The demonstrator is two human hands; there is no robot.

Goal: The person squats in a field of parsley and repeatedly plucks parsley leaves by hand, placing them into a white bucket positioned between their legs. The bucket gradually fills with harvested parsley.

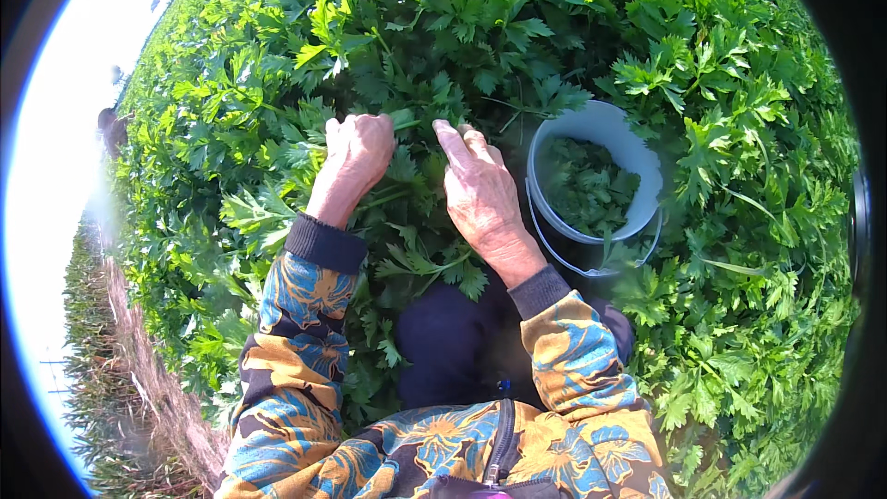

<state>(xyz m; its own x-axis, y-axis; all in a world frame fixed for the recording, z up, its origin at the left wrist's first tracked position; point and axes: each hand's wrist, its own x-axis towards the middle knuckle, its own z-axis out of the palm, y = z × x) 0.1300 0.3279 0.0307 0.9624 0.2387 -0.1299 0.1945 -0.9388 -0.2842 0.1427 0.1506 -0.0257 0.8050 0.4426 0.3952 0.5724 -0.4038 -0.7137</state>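
My left hand is closed in a fist among celery plants, with a green celery stem poking out on its right side. To its right, my right hand reaches into the foliage, back of the hand up. Its index finger is stretched forward, while the other fingers bend down towards the leaves; whether they pinch anything is hidden. A white plastic bucket stands beside my right hand, tilted towards me in view. Loose picked leaves lie inside it. Its wire handle hangs down on the near side.
Dense celery surrounds me on both sides and ahead. My dark-clothed knees are just below my hands. A dry dirt strip edges the crop at the left, with other grassy plants beyond. One leafy stalk overhangs the bucket's rim.
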